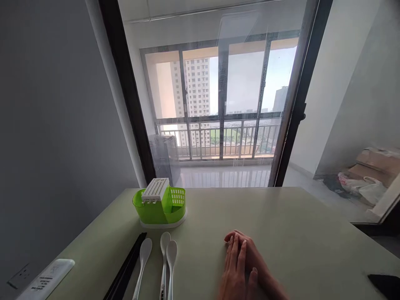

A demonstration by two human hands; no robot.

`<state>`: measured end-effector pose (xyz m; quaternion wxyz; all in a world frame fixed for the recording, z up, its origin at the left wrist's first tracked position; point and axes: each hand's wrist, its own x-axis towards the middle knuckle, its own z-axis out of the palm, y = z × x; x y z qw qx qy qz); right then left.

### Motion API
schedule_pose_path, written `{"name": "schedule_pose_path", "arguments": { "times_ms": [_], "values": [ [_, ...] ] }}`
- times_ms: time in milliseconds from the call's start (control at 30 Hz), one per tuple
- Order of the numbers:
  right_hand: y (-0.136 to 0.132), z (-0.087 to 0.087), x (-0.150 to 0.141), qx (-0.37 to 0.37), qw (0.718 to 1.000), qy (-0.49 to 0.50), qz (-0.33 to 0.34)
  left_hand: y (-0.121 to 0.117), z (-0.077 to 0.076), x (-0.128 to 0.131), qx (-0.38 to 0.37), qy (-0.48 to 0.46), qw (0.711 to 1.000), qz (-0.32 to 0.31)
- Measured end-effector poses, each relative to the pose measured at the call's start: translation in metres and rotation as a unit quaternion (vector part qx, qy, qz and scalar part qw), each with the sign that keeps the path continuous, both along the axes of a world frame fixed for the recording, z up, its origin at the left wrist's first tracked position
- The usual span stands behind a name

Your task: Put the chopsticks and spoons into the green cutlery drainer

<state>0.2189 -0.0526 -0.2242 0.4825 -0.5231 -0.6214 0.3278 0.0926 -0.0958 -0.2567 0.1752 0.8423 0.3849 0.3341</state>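
Note:
My left hand [235, 266] lies palm down across the back of my right hand [250, 248], its fingers stretched out and holding nothing. Beneath it, my right hand rests on the table, reaching in from the lower right. Its fingers are loosely bent and partly covered by the left hand; no object shows in them. Left of my hands are three white spoons: one spoon [145, 252] apart, and a middle spoon [165, 241] beside a right spoon [171, 252]. Black chopsticks [127, 266] lie beside them. Behind stands a green utensil caddy [151, 213] with a white slotted piece [155, 189] on its left part.
A white power strip [51, 277] lies along the left edge of the pale table [265, 208]. A dark object [386, 285] is at the right edge. Beyond the table is a dark-framed glass door [290, 125]; cardboard [379, 164] and bags lie on the floor at right.

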Motion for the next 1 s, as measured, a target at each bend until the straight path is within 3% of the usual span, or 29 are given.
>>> {"name": "schedule_pose_path", "arguments": {
  "times_ms": [200,433,700,833,1000],
  "values": [
    [0.008,-0.01,0.0,0.033,0.999,-0.015,0.037,0.002,-0.009,0.004,-0.043,-0.071,0.995,0.054],
    [0.006,-0.009,-0.003,0.02,0.999,-0.012,0.025,0.001,0.003,0.001,-0.143,-0.137,0.976,0.085],
    [0.007,-0.005,-0.007,-0.017,1.0,0.018,0.009,0.002,0.006,-0.002,-0.194,-0.167,0.962,0.096],
    [0.007,-0.003,-0.009,-0.048,0.997,0.059,-0.01,0.009,0.004,-0.006,-0.262,-0.208,0.936,0.109],
    [0.011,-0.005,-0.014,-0.068,0.991,0.111,-0.036,0.021,0.003,-0.011,-0.31,-0.346,0.879,0.107]
  ]
}}
